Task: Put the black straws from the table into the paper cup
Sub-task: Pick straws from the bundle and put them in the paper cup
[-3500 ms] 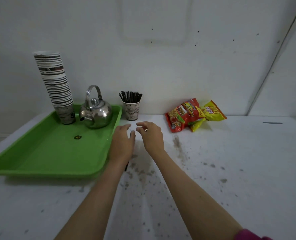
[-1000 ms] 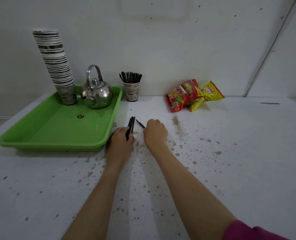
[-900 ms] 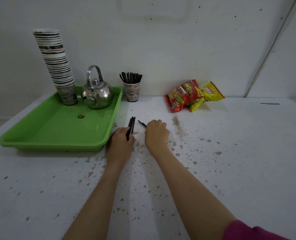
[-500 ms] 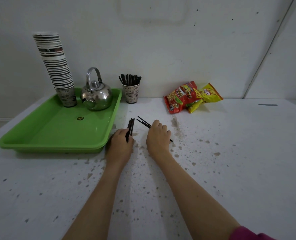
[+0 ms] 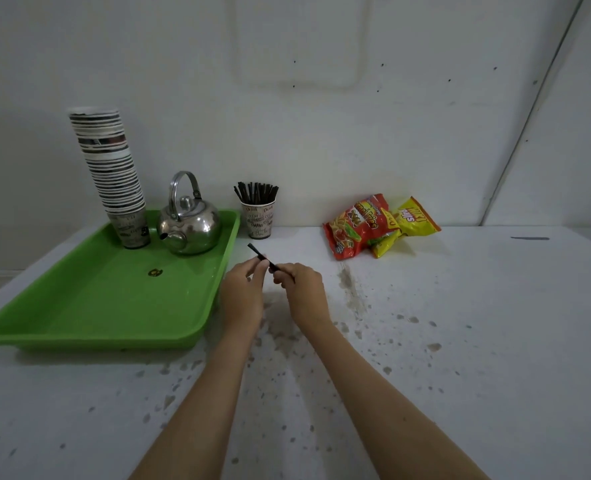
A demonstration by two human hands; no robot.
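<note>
Here, two bare hands meet above a speckled white desk (image 5: 460, 323), sharing a small bunch of black straws (image 5: 265, 259). The left hand (image 5: 242, 292) pinches the bunch with its fingertips; the right hand (image 5: 302, 289) has its grip closed around the near end. The straws' long axis runs from the right hand up and leftward, far tip aimed towards the paper cup (image 5: 258, 220), which stands straight ahead by the wall, already full of straws, beside a green tray (image 5: 107, 306). Both hands look about equally near the cup
</note>
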